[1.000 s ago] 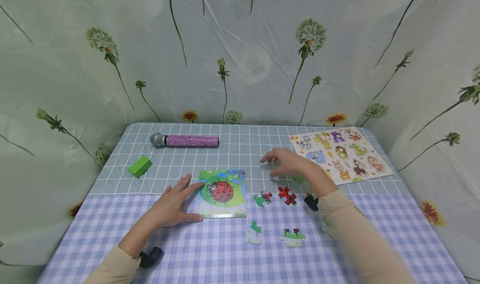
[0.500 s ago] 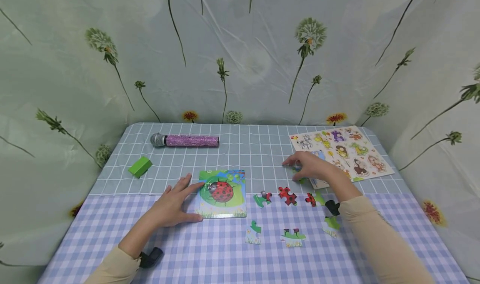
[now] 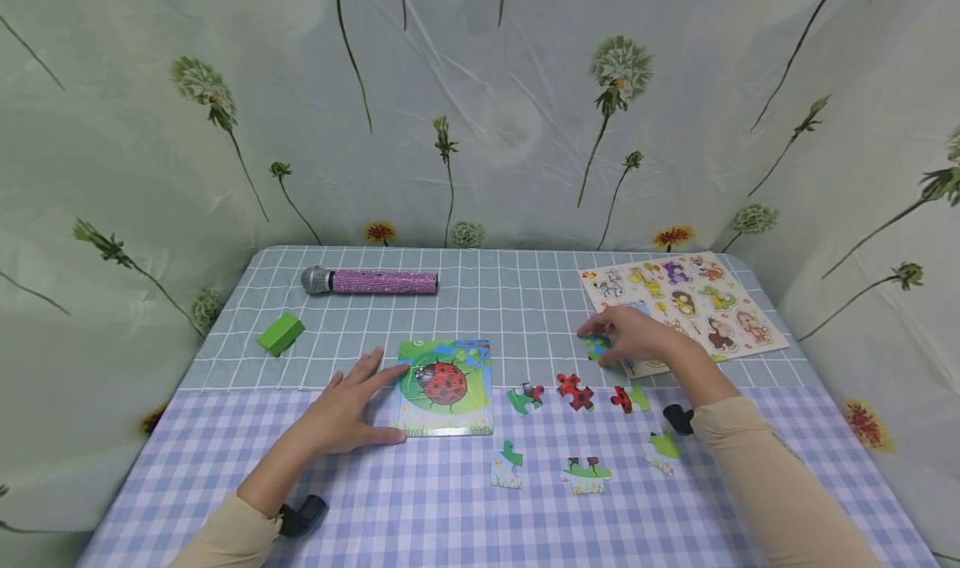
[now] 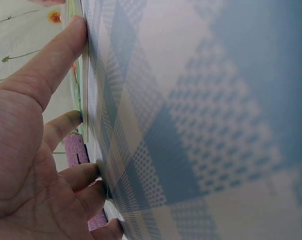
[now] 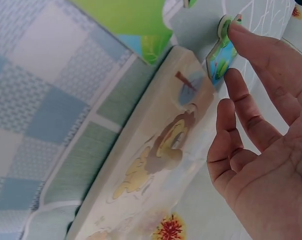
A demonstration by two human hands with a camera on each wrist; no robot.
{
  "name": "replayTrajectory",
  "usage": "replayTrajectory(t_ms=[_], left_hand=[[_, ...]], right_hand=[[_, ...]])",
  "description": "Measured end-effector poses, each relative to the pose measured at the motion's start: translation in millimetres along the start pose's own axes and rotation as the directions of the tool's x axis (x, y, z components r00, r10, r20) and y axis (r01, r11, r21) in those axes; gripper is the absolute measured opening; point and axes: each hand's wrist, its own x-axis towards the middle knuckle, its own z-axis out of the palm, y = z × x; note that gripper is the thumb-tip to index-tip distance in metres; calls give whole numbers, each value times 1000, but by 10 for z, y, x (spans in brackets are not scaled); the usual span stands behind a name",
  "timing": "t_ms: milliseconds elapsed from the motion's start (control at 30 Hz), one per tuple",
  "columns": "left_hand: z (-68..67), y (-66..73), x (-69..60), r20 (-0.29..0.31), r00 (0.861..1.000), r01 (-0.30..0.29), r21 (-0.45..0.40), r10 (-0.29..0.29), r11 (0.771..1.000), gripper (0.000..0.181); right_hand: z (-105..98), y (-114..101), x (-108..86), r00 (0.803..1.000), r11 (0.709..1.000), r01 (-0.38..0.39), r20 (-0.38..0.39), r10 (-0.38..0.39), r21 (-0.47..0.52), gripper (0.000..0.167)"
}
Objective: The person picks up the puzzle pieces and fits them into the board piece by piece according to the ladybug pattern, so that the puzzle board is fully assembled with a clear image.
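Note:
In the head view my left hand (image 3: 345, 408) rests beside the square ladybug picture board (image 3: 444, 389), its spread thumb and index finger touching the board's left side. The left wrist view shows that hand's fingers (image 4: 65, 130) extended along the board's thin edge. My right hand (image 3: 637, 335) is at the near left corner of the animal puzzle board (image 3: 705, 310). Its thumb and fingertips pinch a blue and green jigsaw piece (image 5: 223, 52), which looks tilted in the right wrist view.
Several loose jigsaw pieces lie right of the ladybug board, among them a red one (image 3: 575, 392) and a grassy one (image 3: 587, 476). A purple microphone (image 3: 371, 281) lies at the back. A green block (image 3: 281, 333) sits at the left. A floral curtain (image 3: 480, 110) hangs behind the table.
My right hand has moved right, to the jigsaw piece by the animal board, and its fingers have closed around that piece. My left hand stays against the ladybug board.

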Motion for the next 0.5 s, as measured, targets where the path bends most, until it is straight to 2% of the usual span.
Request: replayTrajectory(t_ms=[500], left_hand=[[-6,10,2,6,1000,2,3,-2,1000,99]], right_hand=[[26,109,-31,999,997,29,-39,-26,70,42]])
